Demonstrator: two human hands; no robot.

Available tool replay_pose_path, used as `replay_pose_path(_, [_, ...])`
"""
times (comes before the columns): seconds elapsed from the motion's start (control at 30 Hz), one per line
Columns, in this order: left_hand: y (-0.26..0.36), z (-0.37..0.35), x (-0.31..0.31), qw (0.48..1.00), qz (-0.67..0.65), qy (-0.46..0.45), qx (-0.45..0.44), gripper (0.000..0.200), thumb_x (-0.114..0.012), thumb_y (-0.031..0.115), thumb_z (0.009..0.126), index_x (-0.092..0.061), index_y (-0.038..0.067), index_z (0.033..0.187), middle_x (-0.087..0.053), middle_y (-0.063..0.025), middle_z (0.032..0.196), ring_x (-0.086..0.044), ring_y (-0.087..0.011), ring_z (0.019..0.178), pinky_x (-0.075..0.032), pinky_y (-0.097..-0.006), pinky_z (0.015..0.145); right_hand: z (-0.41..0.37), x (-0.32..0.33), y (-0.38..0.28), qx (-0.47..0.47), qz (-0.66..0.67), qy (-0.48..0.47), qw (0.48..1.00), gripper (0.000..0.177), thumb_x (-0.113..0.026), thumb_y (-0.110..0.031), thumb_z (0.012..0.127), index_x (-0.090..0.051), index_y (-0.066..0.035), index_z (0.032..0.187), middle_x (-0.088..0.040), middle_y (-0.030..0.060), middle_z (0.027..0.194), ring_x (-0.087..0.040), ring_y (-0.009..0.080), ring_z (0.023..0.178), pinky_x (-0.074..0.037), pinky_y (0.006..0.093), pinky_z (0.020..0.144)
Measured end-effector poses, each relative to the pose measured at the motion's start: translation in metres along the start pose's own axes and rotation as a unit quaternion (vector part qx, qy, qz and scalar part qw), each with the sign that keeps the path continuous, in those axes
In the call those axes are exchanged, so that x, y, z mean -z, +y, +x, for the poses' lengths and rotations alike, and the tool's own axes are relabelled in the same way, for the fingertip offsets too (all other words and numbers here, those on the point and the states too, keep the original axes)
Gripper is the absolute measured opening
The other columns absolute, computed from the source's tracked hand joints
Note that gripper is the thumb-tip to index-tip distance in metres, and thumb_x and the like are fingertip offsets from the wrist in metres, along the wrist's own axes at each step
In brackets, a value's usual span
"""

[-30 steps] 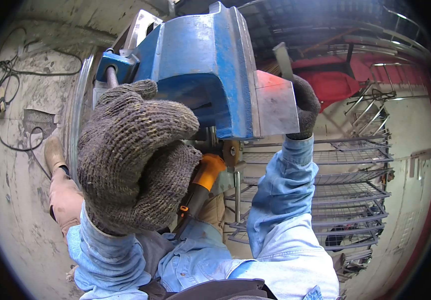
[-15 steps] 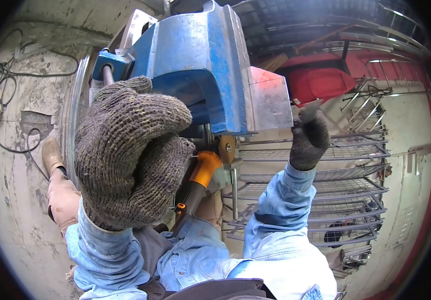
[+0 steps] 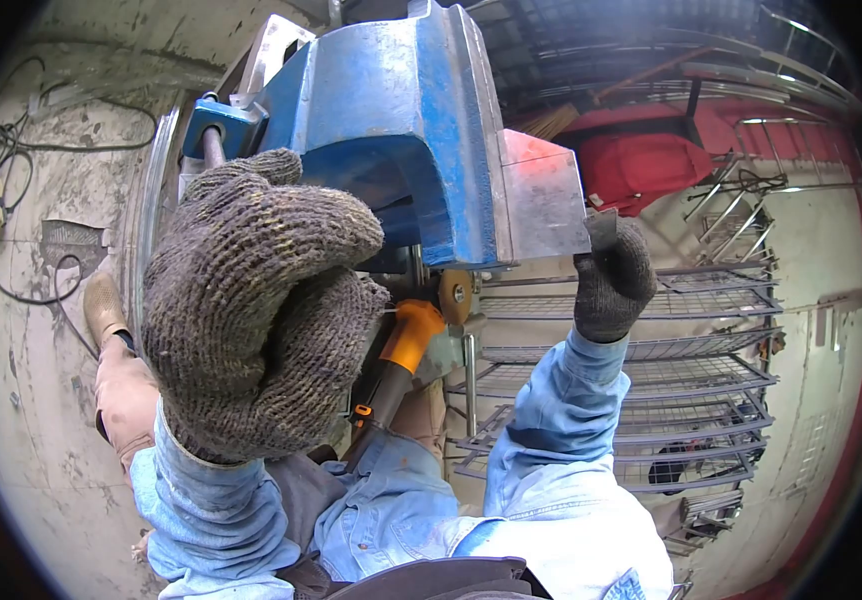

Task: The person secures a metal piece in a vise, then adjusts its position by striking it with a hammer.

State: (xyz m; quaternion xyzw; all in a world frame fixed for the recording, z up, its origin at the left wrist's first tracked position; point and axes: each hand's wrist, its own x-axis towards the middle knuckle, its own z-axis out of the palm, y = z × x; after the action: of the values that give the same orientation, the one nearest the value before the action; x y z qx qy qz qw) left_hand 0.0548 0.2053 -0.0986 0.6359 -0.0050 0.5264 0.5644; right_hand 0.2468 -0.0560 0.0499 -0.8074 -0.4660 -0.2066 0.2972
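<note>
My left hand (image 3: 266,310), in a thick grey-brown knitted glove, is closed close to the camera. A steel rod (image 3: 213,147) runs from a small blue block down into its curled fingers. To the right stands a large blue cast-metal body (image 3: 366,90), like a bench vise, with a shiny metal piece (image 3: 543,195) jutting from its right side. My right hand (image 3: 614,285), in a dark glove, pinches a small flat metal piece (image 3: 603,228) right at the lower right corner of the jutting metal.
An orange-and-grey angle grinder (image 3: 406,340) rests below the blue body, near a round tan disc (image 3: 455,296). Wire racks (image 3: 641,400) stand to the right, and a red cloth-like thing (image 3: 646,170) lies behind. Black cable (image 3: 26,150) trails over the floor. Another person's leg (image 3: 121,390) shows at left.
My right hand has moved slightly left, bringing the small flat piece against the corner of the jutting metal in this view. My left hand has shifted slightly left and stays closed.
</note>
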Motion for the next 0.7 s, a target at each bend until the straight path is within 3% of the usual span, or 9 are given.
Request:
replay_pose_path(0.07, [0.000,0.000,0.000,1.000,-0.005,0.000,0.003,0.030,-0.061,-0.005,0.075,-0.069,0.000,0.103,-0.069,-0.0140,0.100,-0.064,-0.0330,0.108,-0.041,-0.0525,0.109,0.000,0.001,-0.001,0.038,-0.032,-0.045,0.998,0.022,-0.073,0.008,0.082,-0.066,0.004,0.103,-0.065,0.0064,0.098,-0.058,0.0136,0.090,-0.048,0.0284,0.079])
replay_pose_path(0.13, [0.000,0.000,0.000,1.000,-0.008,0.001,0.006,0.030,-0.062,-0.005,0.075,-0.069,0.000,0.103,-0.069,-0.0140,0.101,-0.063,-0.0338,0.110,-0.041,-0.0524,0.108,-0.001,-0.004,-0.008,-0.035,0.009,0.062,0.997,0.021,-0.074,0.005,0.084,-0.066,0.004,0.104,-0.065,0.0058,0.098,-0.058,0.0139,0.090,-0.048,0.0300,0.080])
replay_pose_path(0.17, [-0.001,0.000,0.000,1.000,-0.011,-0.001,0.004,0.030,-0.062,-0.004,0.074,-0.070,0.000,0.104,-0.069,-0.0141,0.102,-0.063,-0.0346,0.111,-0.042,-0.0521,0.108,-0.001,-0.003,-0.007,-0.034,0.009,0.062,0.997,0.021,-0.074,0.005,0.084,-0.066,0.004,0.104,-0.065,0.0058,0.098,-0.058,0.0139,0.090,-0.048,0.0300,0.080])
replay_pose_path(0.33, [-0.001,-0.001,0.000,1.000,-0.012,0.000,0.001,0.032,-0.064,-0.003,0.073,-0.070,0.000,0.104,-0.069,-0.0139,0.102,-0.062,-0.0366,0.113,-0.042,-0.0516,0.108,0.001,0.008,0.002,0.022,-0.039,-0.027,0.999,0.024,-0.073,0.005,0.083,-0.066,0.004,0.106,-0.064,0.0057,0.098,-0.058,0.0138,0.093,-0.048,0.0298,0.083])
replay_pose_path(0.43, [-0.001,0.000,0.000,1.000,-0.006,0.002,0.003,0.031,-0.065,-0.002,0.072,-0.070,0.000,0.103,-0.070,-0.0139,0.100,-0.063,-0.0346,0.110,-0.042,-0.0514,0.107,-0.002,0.002,-0.004,-0.022,0.006,0.032,0.999,0.025,-0.072,0.008,0.082,-0.067,0.004,0.106,-0.064,0.0059,0.099,-0.058,0.0133,0.091,-0.048,0.0288,0.080])
replay_pose_path(0.63, [-0.002,0.003,0.000,1.000,-0.003,0.005,-0.019,0.031,-0.066,-0.003,0.071,-0.069,0.000,0.102,-0.070,-0.0121,0.094,-0.067,-0.0285,0.095,-0.042,-0.0525,0.107,-0.003,0.005,0.006,0.024,-0.007,-0.016,1.000,0.026,-0.072,0.009,0.082,-0.066,0.004,0.107,-0.064,0.0051,0.100,-0.058,0.0123,0.089,-0.049,0.0277,0.078])
replay_pose_path(0.7, [-0.002,0.003,-0.001,1.000,-0.008,0.009,-0.021,0.030,-0.067,-0.003,0.072,-0.069,0.001,0.102,-0.070,-0.0114,0.093,-0.068,-0.0279,0.093,-0.043,-0.0529,0.107,-0.003,0.003,0.001,0.000,0.006,0.000,1.000,0.026,-0.072,0.009,0.082,-0.066,0.003,0.106,-0.064,0.0050,0.100,-0.058,0.0121,0.089,-0.048,0.0276,0.078])
